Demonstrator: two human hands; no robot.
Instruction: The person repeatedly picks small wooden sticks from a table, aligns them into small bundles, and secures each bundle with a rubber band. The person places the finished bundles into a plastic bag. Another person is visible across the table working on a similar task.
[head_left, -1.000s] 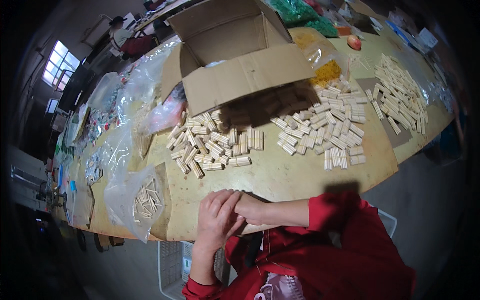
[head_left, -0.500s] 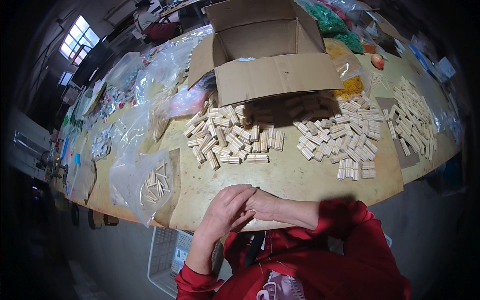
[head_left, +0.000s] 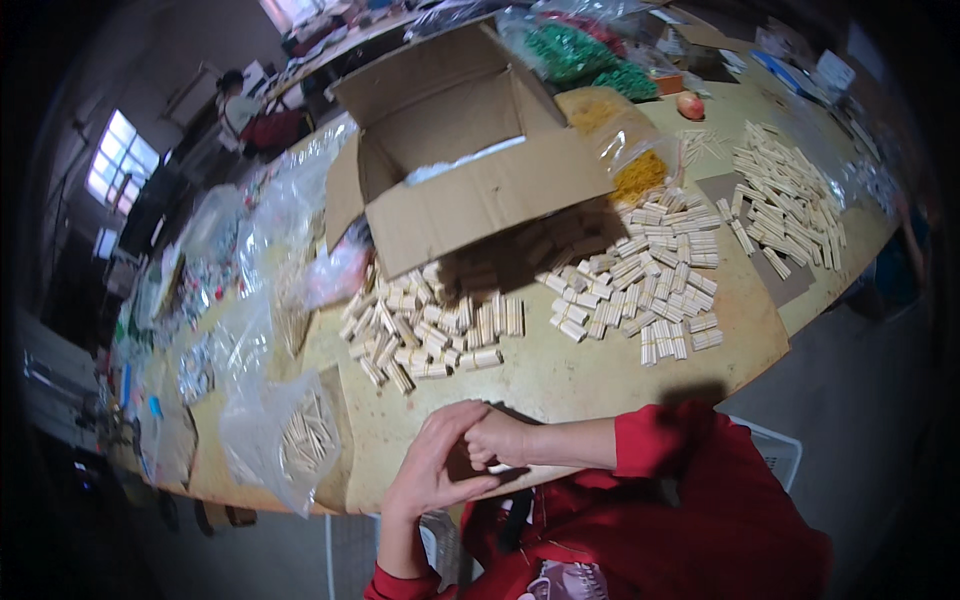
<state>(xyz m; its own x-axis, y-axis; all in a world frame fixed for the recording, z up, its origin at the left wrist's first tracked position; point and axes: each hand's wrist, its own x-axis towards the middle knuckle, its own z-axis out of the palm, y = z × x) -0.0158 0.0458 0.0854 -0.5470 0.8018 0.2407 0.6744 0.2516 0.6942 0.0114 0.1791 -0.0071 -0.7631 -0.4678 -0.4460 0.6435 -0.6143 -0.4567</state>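
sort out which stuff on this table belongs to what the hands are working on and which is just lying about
In use: left hand, right hand, small pale wooden stick bundles, clear bag of sticks.

Lying about: open brown cardboard box, green bagged pieces, round peach-coloured fruit.

- My left hand point(head_left: 437, 468) and right hand point(head_left: 497, 438) covered whatever they held.
- The cardboard box point(head_left: 470, 160) walls hid its floor.
- Perhaps a person point(head_left: 240, 100) sat far off, blurred.
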